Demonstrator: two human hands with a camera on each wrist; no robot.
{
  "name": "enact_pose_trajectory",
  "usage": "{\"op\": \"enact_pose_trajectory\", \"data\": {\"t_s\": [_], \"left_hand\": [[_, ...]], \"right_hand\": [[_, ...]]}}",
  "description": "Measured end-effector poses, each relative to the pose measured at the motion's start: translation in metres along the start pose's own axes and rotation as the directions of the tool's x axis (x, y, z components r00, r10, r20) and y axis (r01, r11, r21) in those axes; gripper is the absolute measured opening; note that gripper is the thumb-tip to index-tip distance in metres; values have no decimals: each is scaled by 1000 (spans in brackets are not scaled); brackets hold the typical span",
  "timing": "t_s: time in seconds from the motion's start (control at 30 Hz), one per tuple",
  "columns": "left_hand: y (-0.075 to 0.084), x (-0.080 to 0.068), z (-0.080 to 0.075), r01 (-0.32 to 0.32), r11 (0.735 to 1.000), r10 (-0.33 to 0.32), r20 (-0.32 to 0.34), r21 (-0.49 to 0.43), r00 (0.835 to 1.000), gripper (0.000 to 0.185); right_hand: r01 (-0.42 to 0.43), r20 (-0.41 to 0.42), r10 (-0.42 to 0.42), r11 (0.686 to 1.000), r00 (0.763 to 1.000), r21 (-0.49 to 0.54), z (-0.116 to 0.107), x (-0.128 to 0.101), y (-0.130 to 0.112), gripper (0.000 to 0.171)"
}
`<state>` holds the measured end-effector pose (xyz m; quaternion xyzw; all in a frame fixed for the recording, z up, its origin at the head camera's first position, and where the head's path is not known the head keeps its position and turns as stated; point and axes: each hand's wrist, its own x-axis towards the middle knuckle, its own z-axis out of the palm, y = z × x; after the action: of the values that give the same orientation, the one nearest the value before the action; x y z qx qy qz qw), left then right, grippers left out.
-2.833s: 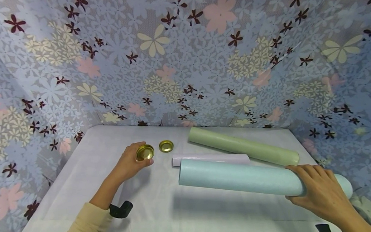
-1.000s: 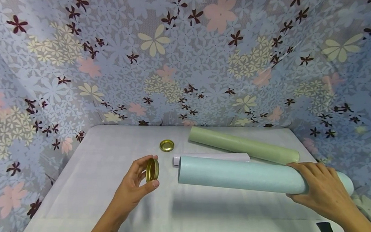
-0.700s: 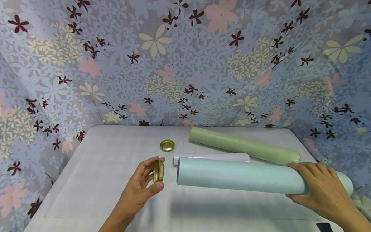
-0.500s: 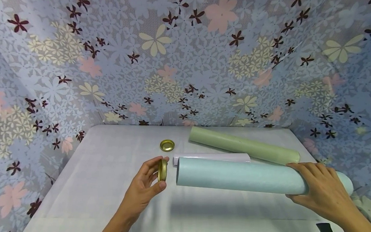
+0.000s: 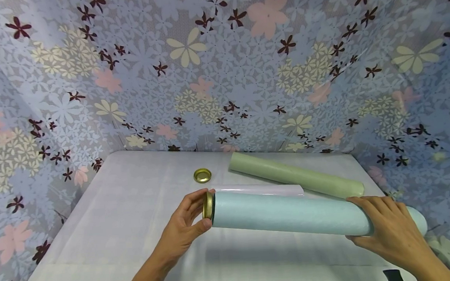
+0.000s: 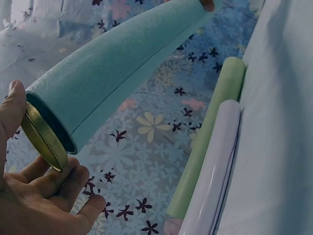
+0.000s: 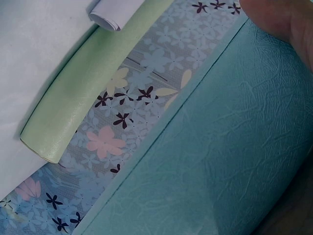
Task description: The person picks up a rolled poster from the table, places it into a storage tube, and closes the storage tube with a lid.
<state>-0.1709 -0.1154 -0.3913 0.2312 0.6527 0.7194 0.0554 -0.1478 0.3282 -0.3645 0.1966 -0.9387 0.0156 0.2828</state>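
My left hand [image 5: 188, 228] pinches a gold metal cap [image 5: 207, 205] between thumb and fingers and holds it against the left open end of a light blue tube [image 5: 289, 214]. In the left wrist view the gold cap [image 6: 41, 139] stands at the light blue tube's [image 6: 112, 68] mouth, partly entered. My right hand [image 5: 388, 229] grips the same tube near its right end, holding it above the table. The right wrist view is filled by the textured surface of the blue tube [image 7: 215, 161].
A second gold cap [image 5: 202, 175] lies on the white table [image 5: 109, 227] behind my left hand. A pale green tube [image 5: 294, 175] and a rolled white sheet [image 5: 260, 189] lie beyond the blue tube. Flowered cloth [image 5: 219, 62] walls the table on three sides.
My left hand lifted the gold cap off the table, turned it on edge and carried it right to the blue tube's left end. The right hand kept its hold.
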Motion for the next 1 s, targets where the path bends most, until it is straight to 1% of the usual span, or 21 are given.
{"op": "enact_pose_trajectory", "data": {"t_s": [0.23, 0.57, 0.73, 0.87, 1.0], "left_hand": [[-1, 2, 4, 14, 1000, -14, 5, 10, 1000, 61], [-2, 3, 8, -9, 999, 9, 24, -32, 1000, 64], [-1, 1, 8, -18, 999, 19, 30, -46, 999, 60], [1, -1, 7, -22, 1000, 22, 22, 2, 1000, 57], [3, -2, 4, -3, 997, 4, -14, 71, 1000, 54]], "right_hand": [[4, -3, -4, 1000, 1000, 2, -1, 1, -1, 98], [2, -2, -2, 1000, 1000, 8, -1, 1, -1, 98], [-2, -6, 2, 1000, 1000, 10, -2, 1, -1, 98], [-5, -6, 5, 1000, 1000, 9, -2, 1, -1, 97], [-8, -3, 8, 1000, 1000, 5, -3, 0, -1, 97]]}}
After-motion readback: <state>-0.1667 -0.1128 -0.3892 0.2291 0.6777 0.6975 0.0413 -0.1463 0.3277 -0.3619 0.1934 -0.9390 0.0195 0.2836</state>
